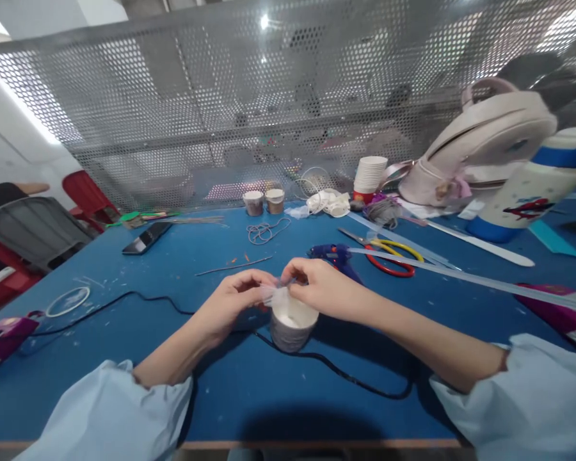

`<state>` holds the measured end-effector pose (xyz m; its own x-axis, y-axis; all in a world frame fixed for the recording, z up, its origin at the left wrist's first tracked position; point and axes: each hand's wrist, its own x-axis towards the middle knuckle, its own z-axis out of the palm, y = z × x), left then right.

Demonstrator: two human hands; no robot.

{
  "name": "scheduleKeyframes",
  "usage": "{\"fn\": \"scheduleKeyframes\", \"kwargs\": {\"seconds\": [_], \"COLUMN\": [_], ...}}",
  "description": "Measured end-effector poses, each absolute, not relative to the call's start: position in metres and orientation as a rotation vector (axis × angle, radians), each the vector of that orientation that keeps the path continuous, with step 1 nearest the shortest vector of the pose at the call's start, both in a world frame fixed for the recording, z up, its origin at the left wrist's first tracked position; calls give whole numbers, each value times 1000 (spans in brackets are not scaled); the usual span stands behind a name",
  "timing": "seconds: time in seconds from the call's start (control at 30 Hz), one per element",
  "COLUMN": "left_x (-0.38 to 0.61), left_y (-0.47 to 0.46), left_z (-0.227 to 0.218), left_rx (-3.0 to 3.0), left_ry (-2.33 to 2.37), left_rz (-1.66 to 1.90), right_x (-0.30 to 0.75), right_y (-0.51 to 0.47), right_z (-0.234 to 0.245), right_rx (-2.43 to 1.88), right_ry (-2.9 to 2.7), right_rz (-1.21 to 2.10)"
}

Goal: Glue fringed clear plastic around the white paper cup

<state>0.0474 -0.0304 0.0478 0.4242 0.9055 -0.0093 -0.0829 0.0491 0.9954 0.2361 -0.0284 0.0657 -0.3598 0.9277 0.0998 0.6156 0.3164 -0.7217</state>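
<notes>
A small white paper cup [292, 328] stands on the blue table [230, 384], right in front of me. My left hand [230, 304] and my right hand [319, 287] meet just above its rim. Both pinch a thin, pale translucent strip [276, 294] between thumb and fingers. A black cable [345, 378] runs along the table under my hands and behind the cup.
Behind my hands lie a blue glue gun [333, 254], red and yellow scissors [391, 256], a thin stick [233, 266] and a phone [146, 238]. Further back are a stack of paper cups [368, 174], two small cups [264, 201], a pink bag [484, 144] and a bottle [528, 189]. A perforated metal screen [221, 115] closes the far edge.
</notes>
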Motion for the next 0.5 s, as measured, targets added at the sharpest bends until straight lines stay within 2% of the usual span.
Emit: {"fn": "scheduleKeyframes", "kwargs": {"seconds": [0.23, 0.5], "left_x": [46, 41], "left_y": [-32, -40], "left_z": [58, 61], "left_rx": [1268, 1553], "left_ry": [875, 986], "left_rz": [947, 938], "right_x": [237, 237], "right_y": [-31, -40], "right_z": [64, 67], "right_rx": [-1362, -1315], "right_ry": [-2084, -2115], "right_rz": [768, 718]}}
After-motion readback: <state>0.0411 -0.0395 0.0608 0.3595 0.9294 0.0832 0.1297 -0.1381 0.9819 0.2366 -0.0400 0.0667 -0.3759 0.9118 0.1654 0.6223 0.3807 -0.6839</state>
